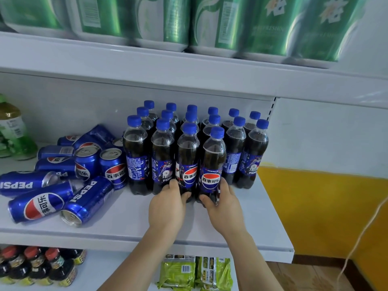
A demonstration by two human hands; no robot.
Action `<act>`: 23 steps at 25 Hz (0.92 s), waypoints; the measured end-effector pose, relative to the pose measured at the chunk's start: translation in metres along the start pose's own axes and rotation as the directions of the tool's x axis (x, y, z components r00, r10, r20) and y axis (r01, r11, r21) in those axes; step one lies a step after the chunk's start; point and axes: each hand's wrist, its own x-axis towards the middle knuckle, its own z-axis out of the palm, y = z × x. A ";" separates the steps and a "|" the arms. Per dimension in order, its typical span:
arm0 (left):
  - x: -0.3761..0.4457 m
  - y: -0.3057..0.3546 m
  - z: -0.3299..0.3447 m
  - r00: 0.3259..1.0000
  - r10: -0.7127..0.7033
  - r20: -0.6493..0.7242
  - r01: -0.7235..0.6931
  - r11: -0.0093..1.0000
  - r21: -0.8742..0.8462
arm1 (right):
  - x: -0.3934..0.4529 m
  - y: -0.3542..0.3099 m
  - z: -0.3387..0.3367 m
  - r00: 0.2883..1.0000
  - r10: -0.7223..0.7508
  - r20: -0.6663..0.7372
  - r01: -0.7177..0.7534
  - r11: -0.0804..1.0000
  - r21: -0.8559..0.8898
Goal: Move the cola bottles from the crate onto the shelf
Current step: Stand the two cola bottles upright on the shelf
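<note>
Several cola bottles (237, 143) with blue caps and dark contents stand upright in rows on the middle of the white shelf (130, 219). My left hand (168, 203) wraps the base of a front-row bottle (188, 156). My right hand (221, 203) wraps the base of the neighbouring front bottle (213, 162). Both bottles rest on the shelf board, side by side and touching. The crate is out of view.
Blue cola cans (86, 198) lie and stand in a heap left of the bottles. Green tea bottles (12, 131) stand at far left. Green can packs (210, 22) fill the shelf above. Below are dark sauce bottles (37, 267) and green packets (195, 274). A cord (361, 234) hangs at right.
</note>
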 end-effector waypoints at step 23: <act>0.001 -0.007 0.005 0.992 0.017 -0.125 -0.020 0.999 -0.028 | 0.007 0.006 0.006 0.992 -0.087 -0.089 0.085 0.996 -0.029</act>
